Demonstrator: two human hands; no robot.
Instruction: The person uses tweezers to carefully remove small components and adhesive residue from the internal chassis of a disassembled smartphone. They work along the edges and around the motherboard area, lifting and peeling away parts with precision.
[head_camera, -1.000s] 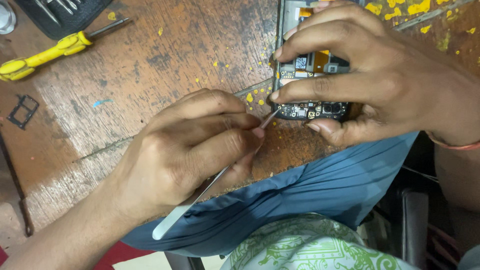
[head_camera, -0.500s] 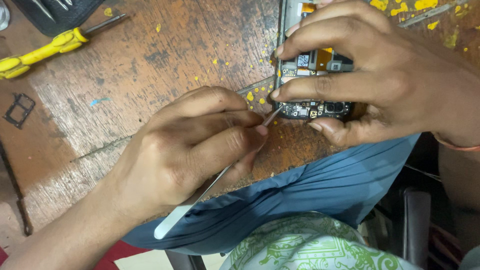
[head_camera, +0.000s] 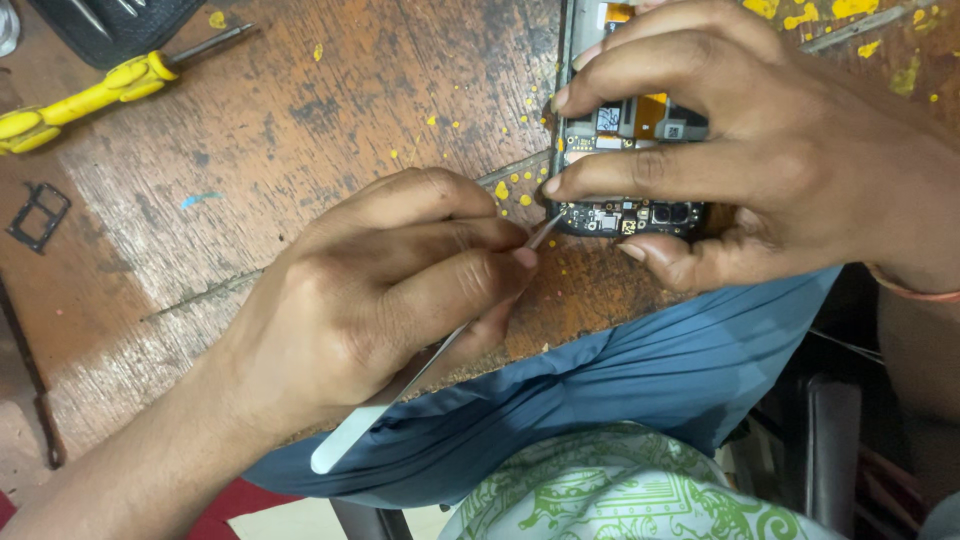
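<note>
Worn brown wood, scratched pale in patches and spattered with yellow paint drops, makes up the workbench (head_camera: 300, 130) that fills most of the view. At its far left edge lies a yellow-handled screwdriver (head_camera: 90, 95), slanting up to the right with its dark shaft pointing toward the top of the frame. Just above it, at the top edge, sits a dark tool pouch (head_camera: 120, 20) with metal tools showing inside. Below the screwdriver, near the left edge, a small black frame-shaped part (head_camera: 38, 215) lies flat on the wood, well apart from both hands.

Toward the middle, the left hand (head_camera: 390, 290) comes in from the bottom left corner, fingers pressed together and pinching a slim metal prying tool (head_camera: 420, 365). The tool's pale blunt end sticks out below the palm over the bench edge, while its thin tip reaches up and right and touches the lower left corner of an opened phone (head_camera: 625, 215).

That phone lies near the front edge of the bench on the right, its back off, with a dark circuit board, small chips and an orange-yellow patch showing between the fingers. The right hand (head_camera: 760, 160) clamps it from the right: two fingers lie across the board and the thumb presses against its lower end.

Below the bench edge, blue cloth (head_camera: 640, 380) covers the lap, with a green-and-white patterned fabric (head_camera: 600, 490) beneath it.
</note>
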